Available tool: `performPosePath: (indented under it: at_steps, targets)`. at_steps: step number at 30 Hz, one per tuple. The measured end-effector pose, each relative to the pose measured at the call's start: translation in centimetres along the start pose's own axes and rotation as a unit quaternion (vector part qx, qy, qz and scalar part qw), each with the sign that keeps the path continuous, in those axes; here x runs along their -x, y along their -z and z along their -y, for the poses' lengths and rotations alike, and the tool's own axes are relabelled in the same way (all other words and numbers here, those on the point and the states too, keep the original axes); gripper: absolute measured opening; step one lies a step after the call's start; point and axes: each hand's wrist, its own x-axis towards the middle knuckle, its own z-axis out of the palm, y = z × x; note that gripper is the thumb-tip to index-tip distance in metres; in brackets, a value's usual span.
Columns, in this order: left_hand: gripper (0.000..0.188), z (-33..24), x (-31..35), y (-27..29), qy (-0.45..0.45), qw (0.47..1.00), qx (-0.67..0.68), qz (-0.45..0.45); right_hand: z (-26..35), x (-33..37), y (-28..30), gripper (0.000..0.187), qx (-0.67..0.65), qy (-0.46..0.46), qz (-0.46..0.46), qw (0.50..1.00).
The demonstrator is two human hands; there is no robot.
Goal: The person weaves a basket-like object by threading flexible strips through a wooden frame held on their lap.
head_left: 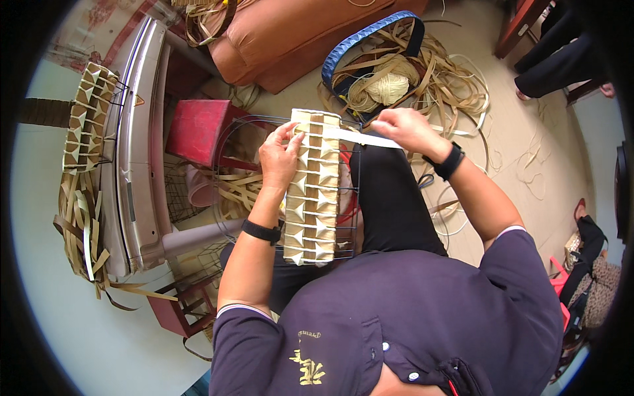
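Observation:
A long cream-and-tan woven strip panel (314,191) lies lengthwise over my lap, with rows of folded points along it and a dark wire frame (358,198) around it. My left hand (279,157) grips the panel's upper left edge, thumb and fingers closed together. A flat pale strip (360,137) runs rightward from the upper part of the panel. At its right end is my right hand (408,134), fingers pinched on the strip; the fingertips are partly hidden.
Behind the panel, a blue-rimmed basket (374,33) holds a cream cord ball (387,87), among loose tan strips (439,72). A red stool (198,132) stands left, near a grey metallic cabinet (135,152). Another person's dark-trousered legs (561,59) show at upper right.

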Motion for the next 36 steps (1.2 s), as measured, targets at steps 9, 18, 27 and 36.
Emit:
performPosePath:
  at_steps: [9,18,27,36]
  targets:
    - [0.026,0.0,0.2,-1.0,-0.03,0.999,-0.029,-0.019,-1.1,-1.9,-0.4,0.025,-0.149,0.011,0.104,0.983]
    - [0.015,-0.7,0.3,-1.5,-0.084,0.989,-0.117,-0.03,-3.0,0.8,0.8,0.019,-0.01,0.15,-0.084,0.985]
    - [0.012,-0.8,0.4,-1.3,-0.093,0.989,-0.113,-0.025,-4.5,0.5,0.4,0.021,0.085,0.2,-0.172,0.961]
    - [0.013,0.5,0.2,-1.3,-0.087,0.991,-0.091,-0.042,1.5,1.9,-0.4,0.012,0.141,0.293,-0.267,0.907]
